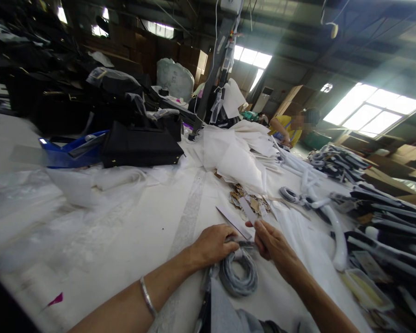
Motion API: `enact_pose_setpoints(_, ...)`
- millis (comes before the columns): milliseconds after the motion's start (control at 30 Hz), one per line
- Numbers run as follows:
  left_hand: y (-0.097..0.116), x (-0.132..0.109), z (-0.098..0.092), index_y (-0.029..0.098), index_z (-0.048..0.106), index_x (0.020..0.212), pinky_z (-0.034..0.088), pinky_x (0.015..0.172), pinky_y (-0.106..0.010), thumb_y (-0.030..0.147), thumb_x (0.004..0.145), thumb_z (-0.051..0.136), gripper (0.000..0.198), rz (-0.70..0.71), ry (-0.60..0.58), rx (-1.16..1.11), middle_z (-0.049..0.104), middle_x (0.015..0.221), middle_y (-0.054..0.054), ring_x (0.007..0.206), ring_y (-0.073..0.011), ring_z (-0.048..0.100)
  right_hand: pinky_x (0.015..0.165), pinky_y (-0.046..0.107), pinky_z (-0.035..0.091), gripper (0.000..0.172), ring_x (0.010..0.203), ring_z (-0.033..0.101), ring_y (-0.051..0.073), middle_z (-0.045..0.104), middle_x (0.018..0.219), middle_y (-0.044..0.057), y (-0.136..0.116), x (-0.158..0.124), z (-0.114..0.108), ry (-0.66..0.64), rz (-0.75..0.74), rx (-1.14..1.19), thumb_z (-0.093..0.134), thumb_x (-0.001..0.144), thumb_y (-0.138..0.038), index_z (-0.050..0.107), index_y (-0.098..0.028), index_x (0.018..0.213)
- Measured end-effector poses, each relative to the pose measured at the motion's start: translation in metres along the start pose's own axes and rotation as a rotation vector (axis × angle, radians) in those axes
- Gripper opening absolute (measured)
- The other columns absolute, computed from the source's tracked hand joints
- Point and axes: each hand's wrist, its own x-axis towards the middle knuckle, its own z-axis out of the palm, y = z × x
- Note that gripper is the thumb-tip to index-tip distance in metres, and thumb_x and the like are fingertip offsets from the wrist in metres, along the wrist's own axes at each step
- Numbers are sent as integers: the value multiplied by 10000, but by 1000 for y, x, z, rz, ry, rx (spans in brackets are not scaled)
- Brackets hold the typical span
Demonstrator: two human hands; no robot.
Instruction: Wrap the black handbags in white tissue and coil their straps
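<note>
Grey strapping, wound into a coil [239, 287], is placed on the worktop [152, 231] between the forearms, just below the fingers. The coil's upper edge is met by the left hand [215, 243], whose fingers are curled inward beside a pale band; whether the strapping is actually gripped there cannot be told. A pale strip [248, 209] is pinched between the thumb and forefinger of the right hand [272, 240], its free end pointed away from the wrist and raised over a pile of small tags [255, 205]. A second strip [233, 222] is laid flat just beyond the left fingertips, untouched. White sheets [235, 162] are heaped farther ahead of both hands.

The step in hand is judged to be the handling of the single strip beside the coil; the strip is not yet applied to it. For the next move, a steady coil and an unbent strip are called for, with the right-hand pinch kept near the strip's end.
</note>
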Motion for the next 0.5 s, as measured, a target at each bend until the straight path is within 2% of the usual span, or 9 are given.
enact_pose_setpoints(67,3,-2,0,226,706,1006,442,886,-309,270,781,665,233,30,-27,46,710,1001,-25,960,-219,624,402,232,175,575,396,211,83,325,450,-116,-2,-2,-1,18,1,65,516,829,-728,589,-190,1017)
enact_pose_setpoints(133,5,-4,-1,226,707,1024,445,876,-306,316,796,682,246,45,-42,80,709,1016,-32,962,-223,629,406,230,200,535,400,228,84,348,466,-110,-7,-5,-2,36,-12,103,532,839,-704,589,-199,1004)
enact_pose_setpoints(200,6,-4,-2,227,703,1048,454,852,-298,381,798,702,294,52,-53,100,709,1030,-36,951,-224,636,452,236,304,490,444,353,99,452,521,-74,-13,-9,-5,56,-45,113,588,820,-675,610,-206,961)
enact_pose_setpoints(267,6,-5,-2,225,698,1062,460,844,-295,438,788,720,347,62,-63,121,710,1033,-36,948,-225,639,580,259,416,456,593,505,137,584,657,-14,-20,-12,-8,69,-85,95,668,770,-643,649,-206,899)
enact_pose_setpoints(300,6,-5,-2,224,695,1069,461,849,-296,454,781,727,369,71,-64,137,710,1039,-37,956,-228,639,644,272,440,444,673,540,158,617,725,9,-22,-14,-10,78,-110,68,700,743,-633,671,-205,859)
enact_pose_setpoints(367,7,-6,-1,223,688,1087,462,867,-303,461,763,744,406,95,-62,179,708,1056,-41,976,-236,637,695,282,441,426,753,543,182,625,797,27,-26,-18,-13,108,-165,-11,734,703,-624,703,-206,780)
enact_pose_setpoints(433,7,-7,1,219,682,1101,461,891,-314,440,745,759,426,113,-56,228,703,1074,-49,997,-246,632,663,277,418,414,736,516,177,600,779,22,-28,-22,-15,138,-195,-80,739,697,-620,719,-209,732)
enact_pose_setpoints(500,9,-8,3,216,674,1110,458,911,-325,402,739,760,424,114,-55,273,696,1084,-54,1009,-252,626,607,268,388,404,686,495,162,591,743,12,-26,-27,-17,151,-155,-62,740,704,-612,729,-211,748)
